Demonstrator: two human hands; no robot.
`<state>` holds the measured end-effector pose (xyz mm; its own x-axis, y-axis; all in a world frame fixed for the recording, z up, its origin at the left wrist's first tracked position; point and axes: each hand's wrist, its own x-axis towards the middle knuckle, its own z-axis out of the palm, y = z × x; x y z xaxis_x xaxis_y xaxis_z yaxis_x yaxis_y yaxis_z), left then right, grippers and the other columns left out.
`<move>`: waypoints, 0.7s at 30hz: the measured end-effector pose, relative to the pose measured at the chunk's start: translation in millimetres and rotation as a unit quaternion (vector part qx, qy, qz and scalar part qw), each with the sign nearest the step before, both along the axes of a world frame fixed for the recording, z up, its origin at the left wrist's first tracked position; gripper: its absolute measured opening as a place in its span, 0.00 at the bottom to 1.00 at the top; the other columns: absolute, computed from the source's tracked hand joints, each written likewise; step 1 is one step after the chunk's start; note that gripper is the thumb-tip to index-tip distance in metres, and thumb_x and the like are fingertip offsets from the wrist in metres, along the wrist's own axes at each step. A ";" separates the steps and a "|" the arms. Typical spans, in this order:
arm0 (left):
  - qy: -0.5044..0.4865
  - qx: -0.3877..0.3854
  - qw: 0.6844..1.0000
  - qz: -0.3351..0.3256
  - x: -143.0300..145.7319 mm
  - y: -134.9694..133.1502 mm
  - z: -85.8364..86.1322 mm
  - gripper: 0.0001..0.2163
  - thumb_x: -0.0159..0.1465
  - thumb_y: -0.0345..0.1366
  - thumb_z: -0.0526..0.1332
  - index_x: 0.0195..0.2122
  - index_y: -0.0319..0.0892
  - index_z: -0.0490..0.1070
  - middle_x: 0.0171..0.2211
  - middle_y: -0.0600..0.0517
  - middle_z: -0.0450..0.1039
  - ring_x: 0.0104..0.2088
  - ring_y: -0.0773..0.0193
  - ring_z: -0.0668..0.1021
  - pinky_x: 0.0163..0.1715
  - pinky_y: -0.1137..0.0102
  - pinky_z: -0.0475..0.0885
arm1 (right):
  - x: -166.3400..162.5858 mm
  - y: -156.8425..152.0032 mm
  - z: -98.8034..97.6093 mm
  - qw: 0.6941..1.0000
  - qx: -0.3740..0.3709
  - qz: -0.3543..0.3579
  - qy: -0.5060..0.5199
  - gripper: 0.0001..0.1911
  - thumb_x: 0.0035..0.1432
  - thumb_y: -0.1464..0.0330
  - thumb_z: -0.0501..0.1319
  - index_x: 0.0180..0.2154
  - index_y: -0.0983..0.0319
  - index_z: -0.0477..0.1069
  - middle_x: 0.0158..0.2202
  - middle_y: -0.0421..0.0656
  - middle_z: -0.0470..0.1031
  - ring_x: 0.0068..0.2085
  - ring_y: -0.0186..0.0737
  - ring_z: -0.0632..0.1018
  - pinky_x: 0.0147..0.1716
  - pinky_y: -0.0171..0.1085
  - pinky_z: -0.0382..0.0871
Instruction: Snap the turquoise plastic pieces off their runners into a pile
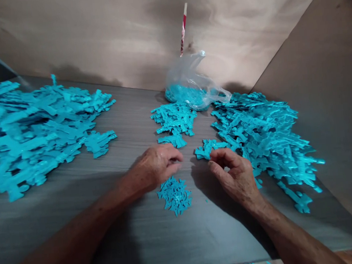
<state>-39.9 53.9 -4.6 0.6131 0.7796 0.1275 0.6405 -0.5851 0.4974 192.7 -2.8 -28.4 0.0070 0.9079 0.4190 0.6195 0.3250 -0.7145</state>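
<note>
A small heap of turquoise pieces [175, 195] lies just beside the left hand [156, 165], nearer the person. Its fingers are pinched narrow, and the right hand [235, 174] is curled; whether either holds anything cannot be told. A big turquoise pile [263, 134] spreads beyond the right hand, and a plastic bag [191, 86] sits farther back.

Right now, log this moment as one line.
left hand: curled, beside small pile | right hand: curled, beside right heap | held: cannot tell | bag: behind, holds turquoise parts | left heap: apart
</note>
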 end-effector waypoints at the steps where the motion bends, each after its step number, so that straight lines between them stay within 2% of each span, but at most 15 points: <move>1: 0.013 -0.017 0.999 -0.034 1.9 -5.4 3.3 0.06 0.62 0.32 0.60 0.35 0.44 0.78 0.35 0.50 0.77 0.36 0.60 0.77 0.35 0.70 0.69 | 1.4 0.7 0.4 1.000 -0.004 -0.003 -0.003 0.03 0.55 0.71 0.60 0.34 0.60 0.72 0.28 0.39 0.74 0.27 0.34 0.72 0.29 0.35 0.67; 4: 0.083 -0.046 0.993 -0.069 8.8 -18.1 7.5 0.06 0.62 0.34 0.61 0.34 0.44 0.78 0.36 0.49 0.77 0.36 0.59 0.77 0.35 0.68 0.68 | 3.9 1.9 1.5 1.000 -0.010 -0.006 -0.010 0.03 0.56 0.71 0.60 0.34 0.61 0.72 0.27 0.38 0.73 0.27 0.34 0.71 0.28 0.35 0.66; 8: 0.180 -0.044 0.981 -0.049 18.0 -26.5 4.0 0.08 0.61 0.40 0.64 0.36 0.43 0.78 0.37 0.45 0.78 0.39 0.50 0.79 0.37 0.63 0.69 | 3.5 1.3 2.2 1.000 -0.011 0.001 -0.026 0.03 0.55 0.71 0.60 0.33 0.61 0.72 0.25 0.37 0.72 0.26 0.33 0.71 0.28 0.34 0.65; 11: 0.215 -0.037 0.975 -0.045 23.8 -29.1 0.5 0.07 0.61 0.38 0.62 0.35 0.42 0.79 0.36 0.43 0.79 0.40 0.46 0.80 0.37 0.60 0.70 | 2.2 0.5 1.1 1.000 -0.015 0.010 -0.025 0.04 0.55 0.72 0.60 0.34 0.60 0.72 0.24 0.36 0.72 0.25 0.33 0.71 0.27 0.33 0.66; 17: 0.211 -0.044 0.976 -0.037 30.2 -31.4 -1.8 0.10 0.60 0.29 0.58 0.31 0.43 0.79 0.32 0.45 0.80 0.34 0.52 0.80 0.33 0.64 0.69 | -1.3 -0.9 -1.8 0.999 -0.014 0.031 -0.007 0.06 0.53 0.74 0.60 0.35 0.60 0.73 0.26 0.36 0.73 0.26 0.34 0.73 0.28 0.34 0.67; 21: 0.061 -0.107 0.992 0.028 27.1 -29.2 -1.9 0.10 0.59 0.29 0.57 0.30 0.45 0.79 0.27 0.51 0.78 0.29 0.59 0.78 0.29 0.69 0.67 | -3.2 -2.8 -2.0 0.998 -0.009 0.054 -0.014 0.07 0.53 0.75 0.60 0.34 0.60 0.72 0.25 0.36 0.73 0.26 0.34 0.73 0.27 0.33 0.68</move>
